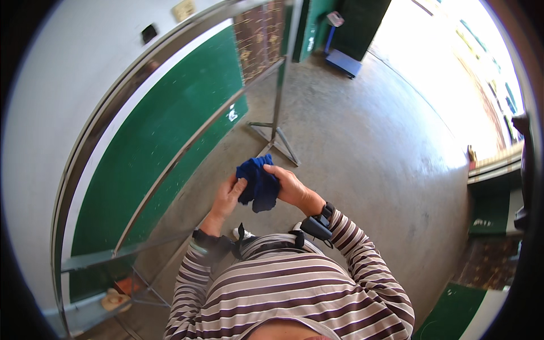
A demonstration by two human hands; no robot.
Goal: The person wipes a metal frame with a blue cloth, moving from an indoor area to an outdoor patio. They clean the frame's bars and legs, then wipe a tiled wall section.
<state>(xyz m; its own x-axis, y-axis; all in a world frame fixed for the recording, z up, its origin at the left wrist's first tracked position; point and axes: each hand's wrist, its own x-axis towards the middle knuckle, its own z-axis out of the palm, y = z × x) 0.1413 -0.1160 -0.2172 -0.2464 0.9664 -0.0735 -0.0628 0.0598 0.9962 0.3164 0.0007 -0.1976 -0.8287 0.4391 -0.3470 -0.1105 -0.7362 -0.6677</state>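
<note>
A crumpled dark-blue cloth is held in front of my body, above the concrete floor. My left hand grips its left edge, with the thumb lying on the near side. On the opposite edge, my right hand pinches the fabric near its upper corner, thumb on top. The lower part of the cloth hangs loose between both hands. Most of my fingers are hidden behind it. The cloth's exact kind cannot be told from its folds.
To my left stands a metal frame rack with a splayed foot, close to a green-and-white wall. A blue platform scale is beside the bright doorway. A straw hat lies at the lower left.
</note>
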